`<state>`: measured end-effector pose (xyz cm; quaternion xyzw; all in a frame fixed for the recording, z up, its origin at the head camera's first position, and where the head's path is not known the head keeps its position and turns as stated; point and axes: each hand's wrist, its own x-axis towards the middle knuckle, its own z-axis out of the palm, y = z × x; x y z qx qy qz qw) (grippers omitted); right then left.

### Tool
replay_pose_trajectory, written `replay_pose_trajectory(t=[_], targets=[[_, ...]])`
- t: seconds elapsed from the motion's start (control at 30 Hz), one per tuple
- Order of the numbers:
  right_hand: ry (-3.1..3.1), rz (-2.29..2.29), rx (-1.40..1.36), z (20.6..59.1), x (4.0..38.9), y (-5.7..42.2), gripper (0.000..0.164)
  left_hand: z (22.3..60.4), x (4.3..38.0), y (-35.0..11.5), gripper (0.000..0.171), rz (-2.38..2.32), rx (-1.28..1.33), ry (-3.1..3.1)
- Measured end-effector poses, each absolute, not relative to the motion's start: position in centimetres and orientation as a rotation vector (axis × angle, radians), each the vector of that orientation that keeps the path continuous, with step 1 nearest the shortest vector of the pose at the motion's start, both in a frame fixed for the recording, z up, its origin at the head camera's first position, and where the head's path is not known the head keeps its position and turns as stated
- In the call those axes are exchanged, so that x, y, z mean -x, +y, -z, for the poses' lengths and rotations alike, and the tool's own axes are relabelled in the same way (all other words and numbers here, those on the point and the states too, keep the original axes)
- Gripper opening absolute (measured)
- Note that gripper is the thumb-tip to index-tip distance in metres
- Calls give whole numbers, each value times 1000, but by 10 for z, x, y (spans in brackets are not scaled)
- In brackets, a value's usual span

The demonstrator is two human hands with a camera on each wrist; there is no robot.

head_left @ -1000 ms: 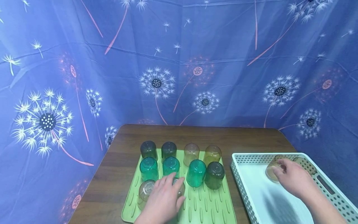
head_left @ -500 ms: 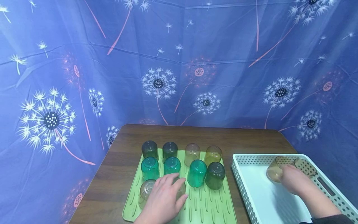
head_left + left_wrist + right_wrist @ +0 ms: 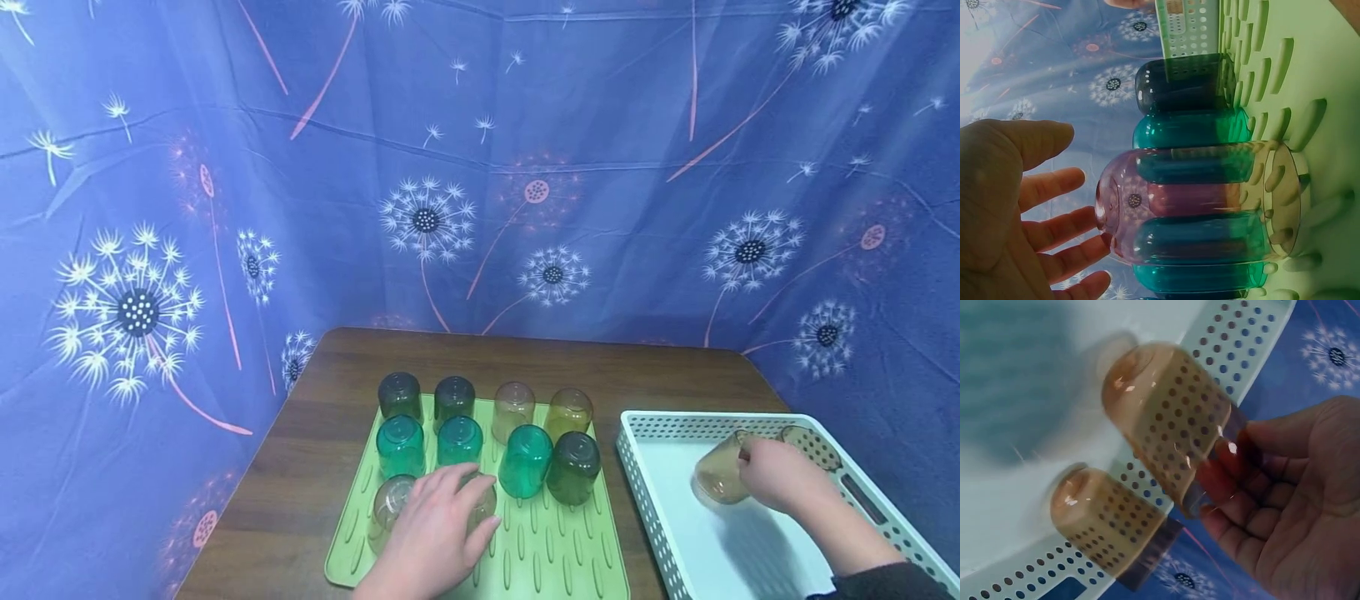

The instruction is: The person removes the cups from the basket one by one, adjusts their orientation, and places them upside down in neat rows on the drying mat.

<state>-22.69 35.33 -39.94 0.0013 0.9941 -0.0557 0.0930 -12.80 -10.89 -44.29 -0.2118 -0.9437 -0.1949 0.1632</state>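
In the head view my right hand [image 3: 787, 479] pinches the rim of a clear amber glass [image 3: 722, 473] inside the white basket [image 3: 637, 467]. The right wrist view shows thumb and fingertips at that glass's rim, its rounded base slanting away. I cannot tell whether its base touches the basket floor. Beside it stands a second amber glass [image 3: 1107, 519]. My left hand [image 3: 438, 529] hovers over the green drying mat [image 3: 555, 542], fingers loosely spread. A pinkish clear glass [image 3: 1197, 203], upside down, is nearest to it; fingertips reach its base, though contact is unclear.
Upside-down glasses stand in rows on the mat: dark grey [image 3: 400, 395], teal [image 3: 401, 446], pinkish [image 3: 514, 412], yellow [image 3: 569, 412] and dark green [image 3: 574, 468]. The wooden table [image 3: 277, 500] ends at a blue dandelion-patterned curtain [image 3: 465, 208].
My right hand has taken the amber glass by its rim and shifted it slightly left and nearer, away from the second amber glass. My left hand has stayed almost still.
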Motion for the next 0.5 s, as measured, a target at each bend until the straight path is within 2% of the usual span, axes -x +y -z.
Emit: replay_pose_trajectory(t=[0.07, 0.37, 0.5], targets=[[2994, 220, 24, 393, 221, 351, 18, 442, 128, -108, 39, 559, 605, -2690], [3144, 478, 53, 356, 193, 320, 25, 441, 127, -105, 39, 599, 610, -2683], [3209, 650, 101, 355, 180, 294, 19, 441, 127, -100, 36, 639, 610, -2630]])
